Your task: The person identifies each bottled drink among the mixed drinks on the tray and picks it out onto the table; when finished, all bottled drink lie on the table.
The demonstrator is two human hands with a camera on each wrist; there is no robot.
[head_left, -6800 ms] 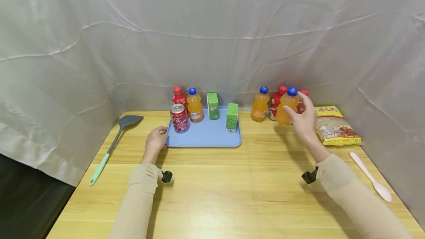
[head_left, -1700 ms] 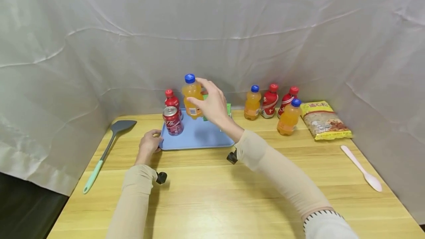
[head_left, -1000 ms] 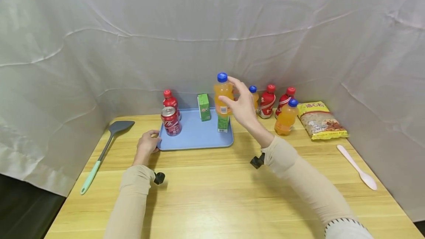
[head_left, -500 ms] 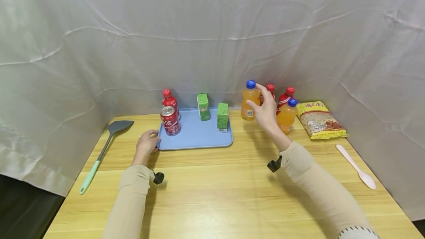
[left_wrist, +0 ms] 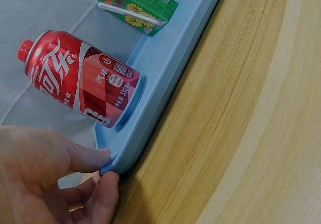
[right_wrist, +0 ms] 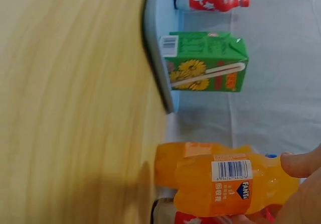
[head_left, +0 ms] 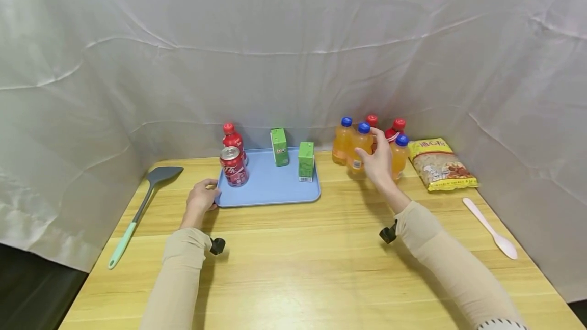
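My right hand (head_left: 379, 157) grips an orange soda bottle (head_left: 360, 147) with a blue cap, thumb on one side and fingers on the other. It is just in front of another orange soda bottle (head_left: 342, 141); whether its base touches the table I cannot tell. A third orange soda bottle (head_left: 400, 158) stands right of the hand. At the blue tray's (head_left: 270, 195) near left corner, my left hand (left_wrist: 45, 179) pinches the rim between thumb and fingers. On the tray stand a red soda can (head_left: 234, 168), a red bottle (head_left: 233, 139) and two green drink cartons (head_left: 279, 147).
Two red-capped bottles (head_left: 398, 127) stand behind the right hand, partly hidden. A yellow pasta bag (head_left: 442, 166) and a pink spoon (head_left: 490, 230) lie at the right. A turner (head_left: 145, 207) with a mint handle lies at the left. Grey cloth (head_left: 284, 65) closes the back.
My right hand set one orange bottle down at the right, then lifted another from the tray and carried it right, to the bottle group. My left hand has kept hold of the tray.
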